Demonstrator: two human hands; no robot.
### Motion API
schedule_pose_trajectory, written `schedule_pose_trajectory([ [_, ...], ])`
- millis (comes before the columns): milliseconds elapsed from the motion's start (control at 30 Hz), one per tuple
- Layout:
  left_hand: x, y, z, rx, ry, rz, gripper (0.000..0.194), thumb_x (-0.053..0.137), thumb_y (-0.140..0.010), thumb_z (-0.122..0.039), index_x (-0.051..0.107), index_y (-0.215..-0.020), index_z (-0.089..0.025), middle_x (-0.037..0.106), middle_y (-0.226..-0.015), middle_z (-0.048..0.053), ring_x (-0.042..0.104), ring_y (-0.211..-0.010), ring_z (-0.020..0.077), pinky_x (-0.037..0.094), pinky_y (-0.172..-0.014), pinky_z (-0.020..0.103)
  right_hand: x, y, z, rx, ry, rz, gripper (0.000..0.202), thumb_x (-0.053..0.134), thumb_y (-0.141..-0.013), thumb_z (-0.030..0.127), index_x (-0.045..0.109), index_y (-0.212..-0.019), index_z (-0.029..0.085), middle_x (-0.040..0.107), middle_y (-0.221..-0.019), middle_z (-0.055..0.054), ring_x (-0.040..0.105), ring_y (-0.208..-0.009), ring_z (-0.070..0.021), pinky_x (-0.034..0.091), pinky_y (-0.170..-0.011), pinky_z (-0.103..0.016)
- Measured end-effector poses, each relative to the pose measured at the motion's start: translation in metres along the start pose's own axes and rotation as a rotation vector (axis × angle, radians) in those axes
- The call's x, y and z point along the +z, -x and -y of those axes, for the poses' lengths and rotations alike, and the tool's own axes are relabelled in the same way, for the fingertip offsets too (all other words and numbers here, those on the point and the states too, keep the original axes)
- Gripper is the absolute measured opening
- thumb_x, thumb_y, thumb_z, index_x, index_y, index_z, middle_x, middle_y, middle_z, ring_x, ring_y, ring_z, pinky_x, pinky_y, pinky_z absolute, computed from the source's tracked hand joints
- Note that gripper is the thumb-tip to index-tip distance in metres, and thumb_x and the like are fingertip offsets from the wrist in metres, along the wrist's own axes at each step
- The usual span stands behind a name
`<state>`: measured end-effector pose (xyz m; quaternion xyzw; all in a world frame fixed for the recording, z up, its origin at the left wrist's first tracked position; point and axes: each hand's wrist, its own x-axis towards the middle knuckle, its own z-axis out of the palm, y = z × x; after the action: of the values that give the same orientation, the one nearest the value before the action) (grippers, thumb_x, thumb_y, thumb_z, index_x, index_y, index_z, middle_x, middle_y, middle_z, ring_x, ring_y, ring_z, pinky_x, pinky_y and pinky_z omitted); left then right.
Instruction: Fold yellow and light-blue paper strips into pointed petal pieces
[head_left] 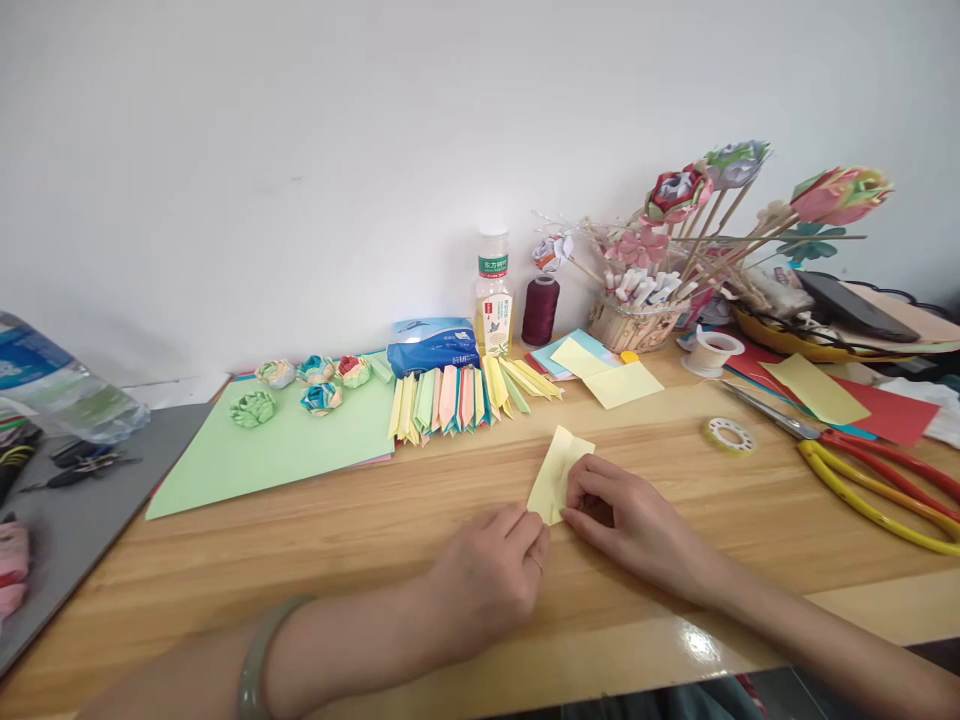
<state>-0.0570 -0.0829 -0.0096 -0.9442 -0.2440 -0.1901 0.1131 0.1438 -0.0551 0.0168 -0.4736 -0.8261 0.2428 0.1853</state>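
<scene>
Tabletop [285, 560], wooden: front edge just below the hands; bare wood left of them and between them and the folded strips [450, 402]. Scissors [817, 437] at right edge. Yellow paper [551, 478], one piece: upright of the front edge's middle, between the hands; left hand [495, 570] pinching its lower-left corner, right hand [619, 515] its right side.

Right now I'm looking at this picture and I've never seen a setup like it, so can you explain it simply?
There's no machine: these are a person's bare hands, filmed by one camera worn on the head. The right hand pinches a yellow paper; the left hand is at its near corner. On the wooden table lie folded paper pieces, a green sheet bearing paper flowers, scissors, and, farther back, a basket.
</scene>
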Motion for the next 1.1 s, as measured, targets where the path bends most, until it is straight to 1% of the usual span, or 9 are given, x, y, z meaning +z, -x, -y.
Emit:
schedule_pose_trajectory([
  [167,-0.002,-0.001,0.000,-0.020,0.014,0.062,0.025,0.031,-0.090,-0.004,0.055,-0.095,-0.005,0.058,-0.083,0.012,0.057,-0.078,0.0197,0.052,-0.062,0.030,0.001,0.000,-0.001,-0.019,0.000,-0.017,0.014,0.047,-0.079,0.011,0.048,-0.067,0.019,0.052,-0.074,-0.003,0.050,-0.066,-0.0153,0.040,-0.059,-0.027],
  [267,-0.001,-0.003,0.000,-0.038,-0.006,0.047,0.028,0.031,-0.091,-0.006,0.050,-0.111,-0.003,0.058,-0.080,0.009,0.057,-0.074,0.0191,0.051,-0.059,0.029,0.002,0.001,-0.001,-0.045,0.013,-0.039,0.015,0.046,-0.080,0.013,0.046,-0.067,0.019,0.051,-0.073,-0.003,0.049,-0.066,-0.0154,0.040,-0.059,-0.027],
  [333,0.003,-0.003,-0.001,-0.052,-0.021,0.029,0.028,0.033,-0.092,-0.007,0.047,-0.116,-0.003,0.057,-0.080,0.007,0.056,-0.073,0.0184,0.051,-0.058,0.028,0.002,0.001,-0.001,-0.060,0.020,-0.055,0.015,0.046,-0.081,0.014,0.046,-0.067,0.020,0.051,-0.073,-0.003,0.049,-0.066,-0.0155,0.040,-0.058,-0.027],
  [467,0.010,-0.002,-0.002,-0.082,-0.042,0.023,0.020,0.037,-0.094,-0.011,0.053,-0.107,-0.007,0.055,-0.080,0.005,0.055,-0.073,0.0168,0.049,-0.059,0.027,0.002,0.001,0.001,-0.075,0.024,-0.068,0.014,0.047,-0.079,0.012,0.045,-0.067,0.020,0.051,-0.072,-0.003,0.048,-0.065,-0.0149,0.040,-0.057,-0.027],
  [533,0.011,-0.002,-0.002,-0.086,-0.055,0.033,0.019,0.038,-0.094,-0.011,0.053,-0.106,-0.008,0.054,-0.079,0.004,0.054,-0.073,0.0163,0.048,-0.058,0.026,0.002,0.001,0.001,-0.080,0.036,-0.068,0.014,0.046,-0.079,0.012,0.045,-0.067,0.020,0.051,-0.072,-0.003,0.048,-0.065,-0.0149,0.041,-0.057,-0.027],
  [700,0.010,-0.003,-0.002,-0.076,-0.052,0.035,0.017,0.040,-0.093,-0.010,0.054,-0.102,-0.007,0.052,-0.079,0.004,0.053,-0.072,0.0170,0.046,-0.054,0.026,0.005,0.000,0.000,-0.068,0.075,-0.079,0.018,0.045,-0.084,0.017,0.045,-0.067,0.020,0.051,-0.072,-0.004,0.049,-0.066,-0.0164,0.042,-0.059,-0.029],
  [800,0.013,-0.002,-0.003,-0.096,-0.046,0.026,0.015,0.041,-0.092,-0.010,0.054,-0.098,-0.008,0.051,-0.079,0.003,0.052,-0.072,0.0169,0.046,-0.053,0.026,0.007,-0.001,-0.002,-0.062,0.086,-0.077,0.018,0.046,-0.084,0.017,0.044,-0.067,0.020,0.051,-0.072,-0.004,0.049,-0.067,-0.0165,0.041,-0.059,-0.028],
  [900,0.014,-0.001,-0.003,-0.123,-0.030,0.040,0.013,0.041,-0.093,-0.011,0.053,-0.098,-0.009,0.051,-0.080,0.003,0.052,-0.073,0.0166,0.046,-0.054,0.025,0.007,-0.001,-0.003,-0.074,0.096,-0.085,0.018,0.047,-0.084,0.015,0.043,-0.066,0.020,0.051,-0.072,-0.004,0.049,-0.066,-0.0164,0.041,-0.058,-0.028],
  [1100,0.008,-0.002,-0.001,-0.127,0.036,0.090,0.016,0.038,-0.095,-0.014,0.051,-0.104,-0.011,0.055,-0.085,0.004,0.054,-0.078,0.0170,0.049,-0.062,0.027,0.007,0.001,-0.004,-0.101,0.101,-0.080,0.017,0.046,-0.084,0.014,0.043,-0.069,0.020,0.051,-0.078,-0.005,0.049,-0.067,-0.0165,0.043,-0.058,-0.029],
])
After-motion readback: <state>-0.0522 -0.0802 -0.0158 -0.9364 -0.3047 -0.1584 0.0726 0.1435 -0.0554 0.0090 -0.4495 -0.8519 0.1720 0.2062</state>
